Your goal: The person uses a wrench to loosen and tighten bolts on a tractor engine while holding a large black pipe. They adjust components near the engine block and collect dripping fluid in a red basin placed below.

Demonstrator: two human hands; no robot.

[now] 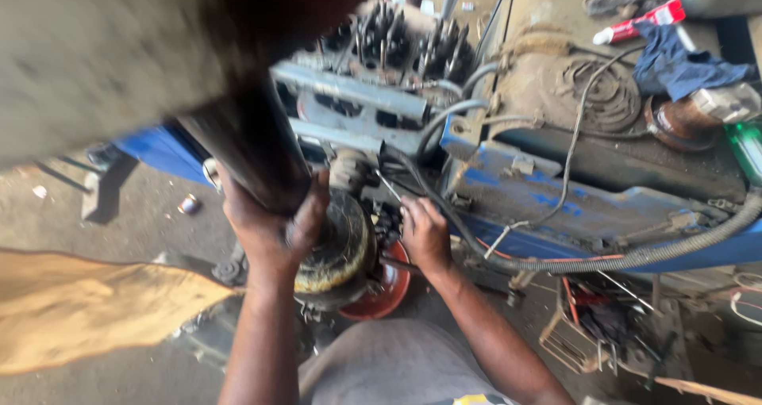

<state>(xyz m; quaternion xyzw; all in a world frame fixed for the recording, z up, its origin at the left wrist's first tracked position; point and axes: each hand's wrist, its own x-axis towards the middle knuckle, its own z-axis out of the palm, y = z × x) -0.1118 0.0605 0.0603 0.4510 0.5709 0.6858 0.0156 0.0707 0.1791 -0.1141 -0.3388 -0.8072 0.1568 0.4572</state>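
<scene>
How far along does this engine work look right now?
Already done, by the look of it: the grey engine block stands open on top, its valve springs bare. In hand: the left hand grips the round, grimy, yellow-streaked metal part, while the right hand holds a thin metal tool beside it. Left: the corrugated grey hose hangs loose and a red tube lies about.

Even daylight, soft shadows, motion blur throughout, heaviest across the out-of-focus upper left corner.
</scene>
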